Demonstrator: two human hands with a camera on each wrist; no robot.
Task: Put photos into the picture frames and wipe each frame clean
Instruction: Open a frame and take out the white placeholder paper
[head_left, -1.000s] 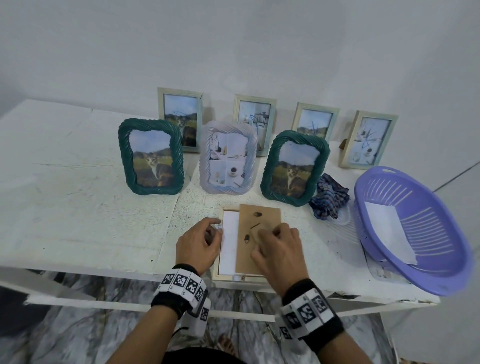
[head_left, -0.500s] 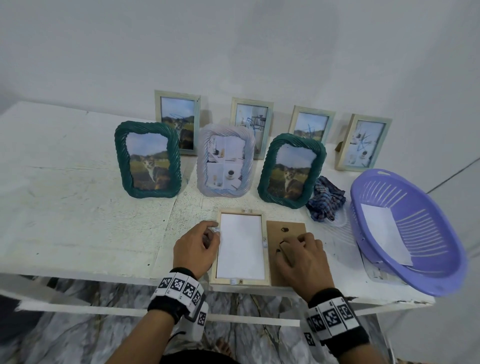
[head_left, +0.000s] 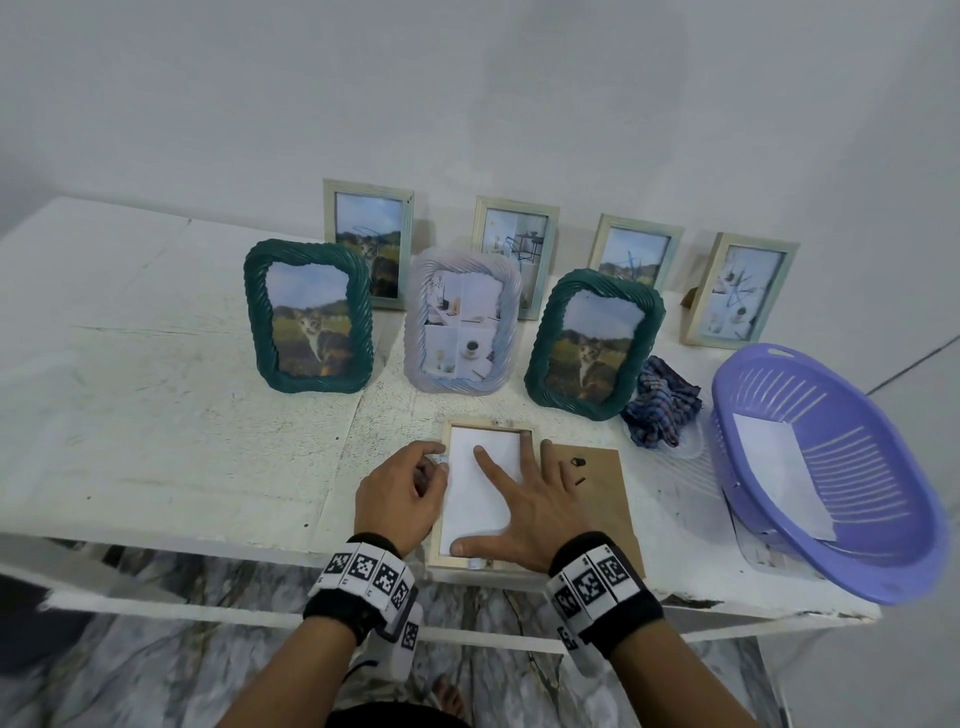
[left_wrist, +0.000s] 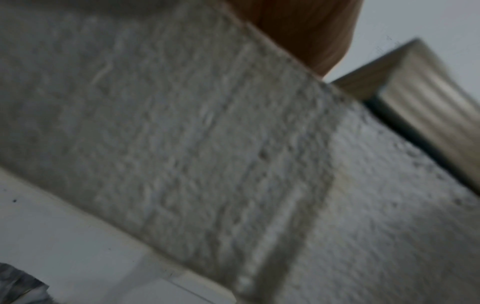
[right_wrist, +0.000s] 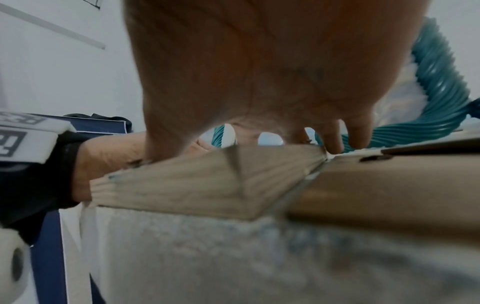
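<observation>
Now that the right hand (head_left: 524, 499) has left the brown backing board (head_left: 597, 499) at lower centre-right, it lies flat, fingers spread, on the white sheet inside the wooden frame (head_left: 483, 562), whose left edge the left hand (head_left: 402, 496) pinches, ready for reloading.

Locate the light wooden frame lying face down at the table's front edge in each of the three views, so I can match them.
Head: the wooden frame lies bottom centre, between both hands.
Left wrist: only one corner shows, upper right, blurred.
Right wrist: its near corner fills the centre, under the right hand.
Shared landmark: the rough white table, seen under the frame in every view.
</observation>
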